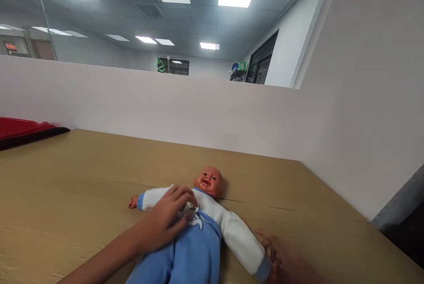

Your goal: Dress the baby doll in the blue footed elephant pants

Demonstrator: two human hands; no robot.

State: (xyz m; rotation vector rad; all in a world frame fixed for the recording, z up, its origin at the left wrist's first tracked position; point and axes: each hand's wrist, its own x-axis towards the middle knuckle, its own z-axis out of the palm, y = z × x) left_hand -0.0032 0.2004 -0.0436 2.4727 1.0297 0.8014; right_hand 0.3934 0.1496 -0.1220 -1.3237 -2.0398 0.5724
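Note:
A baby doll [208,248] lies on its back on the brown tabletop [99,160], in a white and blue outfit, its arms spread. Across the doll's chest rests my left hand [167,215], its fingers slightly bent and the thumb apart, partly covering the printed figure there. At the blue cuff of the doll's white sleeve on the right is my right hand [281,255], blurred, with its fingers curled around the doll's hand, which is mostly hidden. The doll's other hand [133,202] lies free on the left. Its lower legs are cut off by the frame.
A red tub [20,128] with a black edge stands at the far left. A low white wall [165,107] runs along the table's back, with glass above it. Another white wall [371,98] rises at the right edge of the table.

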